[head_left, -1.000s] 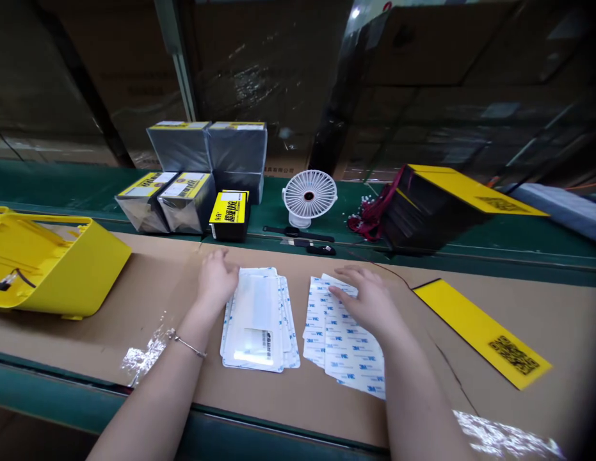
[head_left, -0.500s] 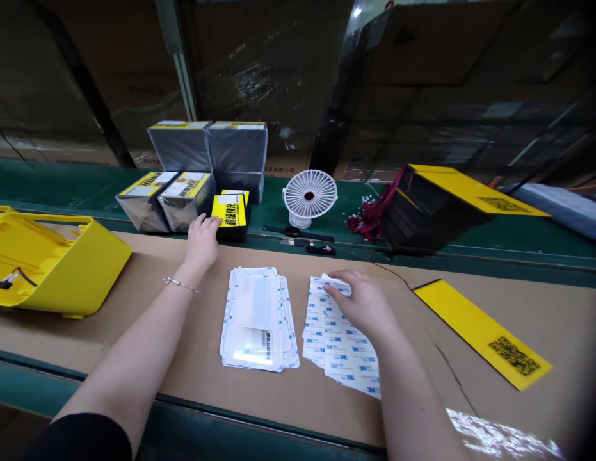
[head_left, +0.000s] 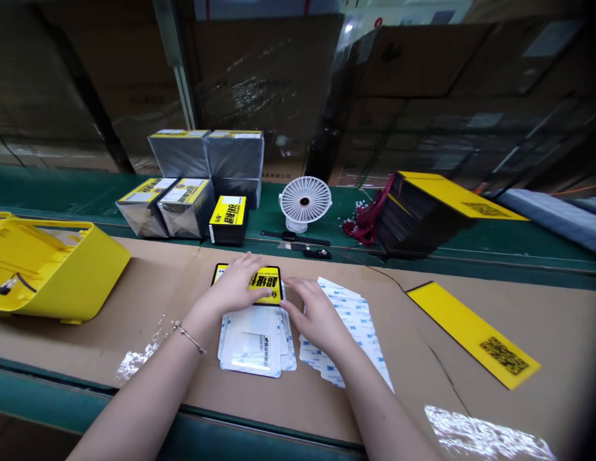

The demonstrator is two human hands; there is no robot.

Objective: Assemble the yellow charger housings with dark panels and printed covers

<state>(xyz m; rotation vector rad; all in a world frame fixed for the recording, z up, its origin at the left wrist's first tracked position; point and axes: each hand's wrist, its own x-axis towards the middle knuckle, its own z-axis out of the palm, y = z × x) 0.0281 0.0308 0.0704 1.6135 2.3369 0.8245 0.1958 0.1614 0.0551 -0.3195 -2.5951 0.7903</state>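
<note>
My left hand (head_left: 237,286) is closed around a yellow and black card (head_left: 270,280) with large black characters, its fingers over the top and the thumb along the near edge. The card lies over the far end of a stack of white adhesive-backed pieces (head_left: 249,349), each with a clear window. At the card's right edge is my right hand (head_left: 314,315), thumb and forefinger apart, their tips by its corners; whether they touch it I cannot tell. Under and beside this hand are white release-paper sheets (head_left: 358,326) with blue 3M print, partly hidden by the wrist.
Behind stand a stack of yellow-topped cards (head_left: 229,214), several plastic-wrapped card packs (head_left: 186,192), a small white fan (head_left: 305,202) and a watch (head_left: 290,237). A yellow housing (head_left: 96,275) sits left. To the right are a yellow QR-code panel (head_left: 461,320) and a stack of similar panels (head_left: 417,214).
My left hand has come from the card stack toward me with a card. My right hand has moved left from the 3M sheets to the card's edge.
</note>
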